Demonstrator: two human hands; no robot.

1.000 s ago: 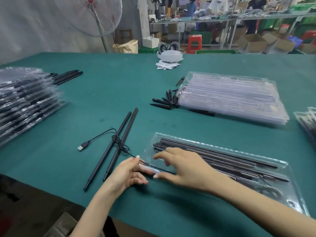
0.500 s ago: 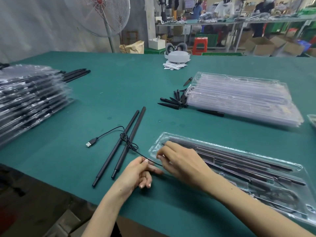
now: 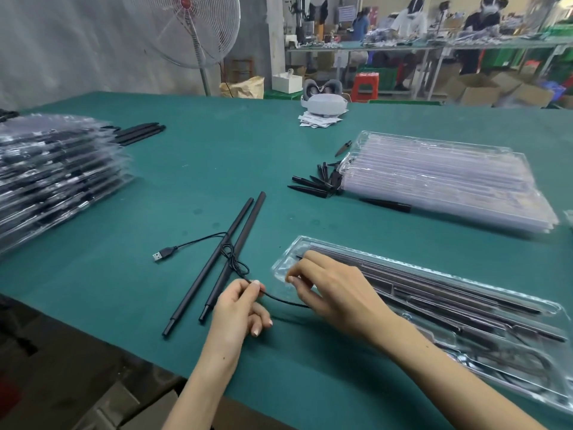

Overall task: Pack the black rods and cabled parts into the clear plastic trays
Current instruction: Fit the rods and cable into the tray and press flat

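Both hands have shifted since half a second ago: the left hand (image 3: 238, 308) has drawn a little away from the right hand (image 3: 335, 293), so a longer stretch of the thin black cable (image 3: 285, 301) now shows between them. Left thumb and forefinger pinch the cable just past its knotted loop, with the other fingers curled beneath. On the right, the fingers are bent over the near end of the clear plastic tray (image 3: 511, 302); the cable runs in under the palm, but whether it is actually gripped there I cannot tell.

From the left hand the cable runs up across two long black rods (image 3: 217, 262) lying side by side on the green worktop (image 3: 217, 169), and ends at a USB plug (image 3: 162, 254) resting apart to their left. In the tray lie several dark rods lengthwise, with cabling at its far right end.

Farther back on the right sits a stack of empty clear trays (image 3: 434, 181), with a cluster of short black pointed parts (image 3: 316, 181) touching its left edge. At the left edge of the worktop stands a pile of filled trays (image 3: 52, 172), a few more black rods (image 3: 139, 133) lying just behind it. A pedestal fan (image 3: 183, 26) stands beyond the worktop.
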